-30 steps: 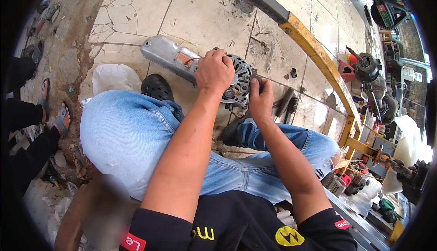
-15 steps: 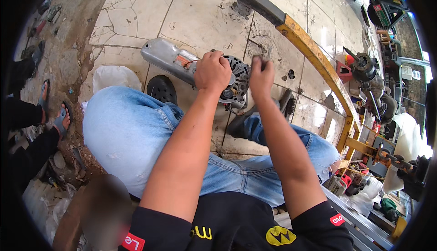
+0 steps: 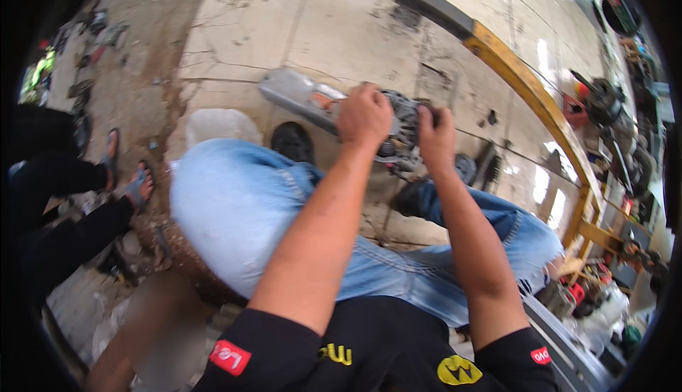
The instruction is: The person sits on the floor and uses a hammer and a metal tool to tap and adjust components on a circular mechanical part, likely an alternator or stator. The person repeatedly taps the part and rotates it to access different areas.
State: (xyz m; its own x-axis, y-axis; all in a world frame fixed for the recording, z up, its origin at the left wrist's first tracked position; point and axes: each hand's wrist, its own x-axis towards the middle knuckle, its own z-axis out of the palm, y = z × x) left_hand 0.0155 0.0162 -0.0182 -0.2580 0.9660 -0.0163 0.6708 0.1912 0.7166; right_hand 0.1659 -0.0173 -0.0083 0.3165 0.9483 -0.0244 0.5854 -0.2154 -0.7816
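Note:
My left hand (image 3: 364, 115) is closed over the left part of a slotted grey metal alternator-like body (image 3: 401, 111), which lies on the tiles. My right hand (image 3: 437, 131) curls at that body's right edge, thumb up; motion blur hides whether it grips anything else. A long silver metal casing (image 3: 288, 90) with an orange label runs out to the left, under or beside my left hand. Dark long tools (image 3: 489, 165), one brush-like, lie right of my right hand.
A yellow steel hoist leg (image 3: 526, 83) arches along the right. Machine parts (image 3: 607, 104) and clutter (image 3: 582, 300) crowd the right rim. Another person's trousered legs (image 3: 78, 229) and sandalled feet are on the left. My jeaned knees (image 3: 227, 200) flank my arms; white plastic (image 3: 217, 126) lies beyond the left knee.
My right hand first rose along the body's right side, then came slightly down again. The whole view has shifted, the scene sliding right, and is now blurred.

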